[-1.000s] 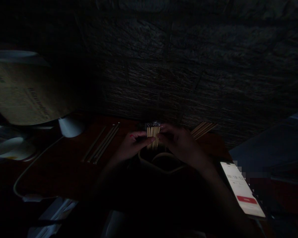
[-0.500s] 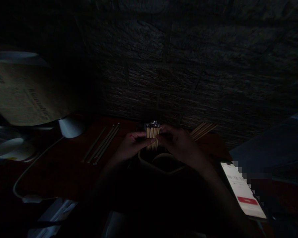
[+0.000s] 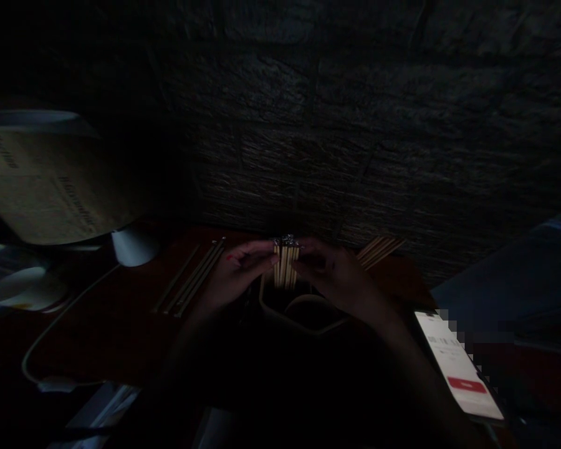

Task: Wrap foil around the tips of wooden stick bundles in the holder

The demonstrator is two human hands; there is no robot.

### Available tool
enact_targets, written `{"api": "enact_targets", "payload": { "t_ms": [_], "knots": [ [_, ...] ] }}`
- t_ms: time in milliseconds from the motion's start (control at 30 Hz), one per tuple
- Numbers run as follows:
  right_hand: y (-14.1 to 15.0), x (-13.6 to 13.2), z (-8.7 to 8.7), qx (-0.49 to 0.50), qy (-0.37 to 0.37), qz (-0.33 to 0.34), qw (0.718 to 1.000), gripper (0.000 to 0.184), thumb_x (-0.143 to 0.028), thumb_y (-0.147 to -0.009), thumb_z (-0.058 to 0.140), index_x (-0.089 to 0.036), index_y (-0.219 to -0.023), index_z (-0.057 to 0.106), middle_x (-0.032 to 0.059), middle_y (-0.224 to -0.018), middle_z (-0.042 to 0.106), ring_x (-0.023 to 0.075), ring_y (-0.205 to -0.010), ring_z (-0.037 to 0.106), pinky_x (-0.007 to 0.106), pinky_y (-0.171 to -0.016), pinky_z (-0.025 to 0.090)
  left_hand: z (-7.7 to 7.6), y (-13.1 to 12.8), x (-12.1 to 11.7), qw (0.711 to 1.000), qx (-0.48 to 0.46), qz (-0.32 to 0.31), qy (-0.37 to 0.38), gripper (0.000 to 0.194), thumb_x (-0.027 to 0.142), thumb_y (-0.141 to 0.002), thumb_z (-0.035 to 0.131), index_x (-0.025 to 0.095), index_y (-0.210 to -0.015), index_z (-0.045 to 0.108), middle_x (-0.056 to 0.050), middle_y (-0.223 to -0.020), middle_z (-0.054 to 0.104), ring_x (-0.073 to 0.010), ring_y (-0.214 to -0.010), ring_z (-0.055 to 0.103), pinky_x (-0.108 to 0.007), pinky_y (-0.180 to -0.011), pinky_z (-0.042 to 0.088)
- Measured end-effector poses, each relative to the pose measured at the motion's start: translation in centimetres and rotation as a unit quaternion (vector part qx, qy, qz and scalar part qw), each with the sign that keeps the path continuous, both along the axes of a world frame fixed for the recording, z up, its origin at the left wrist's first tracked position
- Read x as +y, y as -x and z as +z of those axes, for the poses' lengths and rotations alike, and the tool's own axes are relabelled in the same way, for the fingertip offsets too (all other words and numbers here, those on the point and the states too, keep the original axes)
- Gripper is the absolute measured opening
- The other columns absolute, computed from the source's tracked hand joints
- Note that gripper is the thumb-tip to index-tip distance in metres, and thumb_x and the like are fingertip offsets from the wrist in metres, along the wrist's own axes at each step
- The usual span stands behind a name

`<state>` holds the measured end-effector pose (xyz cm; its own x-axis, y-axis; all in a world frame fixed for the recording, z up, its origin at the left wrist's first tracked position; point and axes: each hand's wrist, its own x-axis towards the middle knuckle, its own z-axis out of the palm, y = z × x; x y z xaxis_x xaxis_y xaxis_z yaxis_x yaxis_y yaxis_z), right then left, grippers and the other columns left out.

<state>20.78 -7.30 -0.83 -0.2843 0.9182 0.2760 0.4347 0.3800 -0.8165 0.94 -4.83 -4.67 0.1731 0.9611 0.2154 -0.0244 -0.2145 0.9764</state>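
Observation:
Between both hands an upright bundle of slim, light wooden sticks [image 3: 285,265] with silvery, shiny upper ends is gripped. My left hand [image 3: 236,271] pinches its left side, with the thumb across the front. My right hand [image 3: 343,277] closes on the right side in the same way. Below the bundle is a dark container [image 3: 318,330] with a pale rim and a curved part inside; the bundle's lower ends are lost in the dark there. Several similar sticks [image 3: 199,277] lie on the left, and another group of sticks [image 3: 378,251] lies behind my right hand.
The dark red-brown table [image 3: 121,324] meets a rough stone-like wall [image 3: 280,137] at the back. A lamp with a printed shade [image 3: 47,181], a white cable [image 3: 65,308] and a pale bowl [image 3: 23,287] stand left. A lit phone [image 3: 458,368] lies right.
The bundle's shiny ends sit slightly lower and look more level. My left thumb has drawn back to the left along the bundle. Both hands keep their hold, and the view has shifted slightly.

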Motion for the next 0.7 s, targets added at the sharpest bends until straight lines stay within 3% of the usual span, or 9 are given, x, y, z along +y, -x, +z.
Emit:
{"api": "enact_targets", "payload": {
  "t_ms": [233,500,700],
  "knots": [
    [0.3,0.1,0.0,0.028,0.009,0.011,0.999,0.026,-0.016,-0.088,0.063,-0.023,-0.112,0.069,0.0047,-0.108,0.077,0.0195,-0.1,0.072,0.036,-0.088,0.057,1.2,0.2,0.4,0.999,0.036,0.002,-0.001,0.023,0.03,-0.075,0.08,0.017,-0.094,0.077,-0.007,-0.101,0.079,-0.0234,-0.097,0.073,-0.036,-0.092,0.057],
    [0.5,0.4,-0.2,0.017,-0.006,0.022,1.0,0.028,-0.012,-0.091,0.058,-0.026,-0.11,0.072,0.0034,-0.112,0.076,0.0198,-0.105,0.071,0.038,-0.092,0.055,0.3,0.2,0.7,0.996,0.075,-0.034,-0.015,0.024,0.033,-0.08,0.076,0.018,-0.099,0.078,-0.006,-0.104,0.078,-0.0232,-0.1,0.072,-0.033,-0.093,0.055],
    [0.6,0.6,-0.7,0.021,-0.02,0.011,1.0,0.025,-0.016,-0.089,0.06,-0.025,-0.109,0.072,0.0034,-0.106,0.078,0.0202,-0.098,0.074,0.036,-0.087,0.057,0.4,0.0,0.9,0.995,0.084,-0.02,-0.044,0.021,0.032,-0.081,0.074,0.02,-0.097,0.078,-0.005,-0.101,0.079,-0.0215,-0.097,0.073,-0.031,-0.09,0.056]
  ]
}}
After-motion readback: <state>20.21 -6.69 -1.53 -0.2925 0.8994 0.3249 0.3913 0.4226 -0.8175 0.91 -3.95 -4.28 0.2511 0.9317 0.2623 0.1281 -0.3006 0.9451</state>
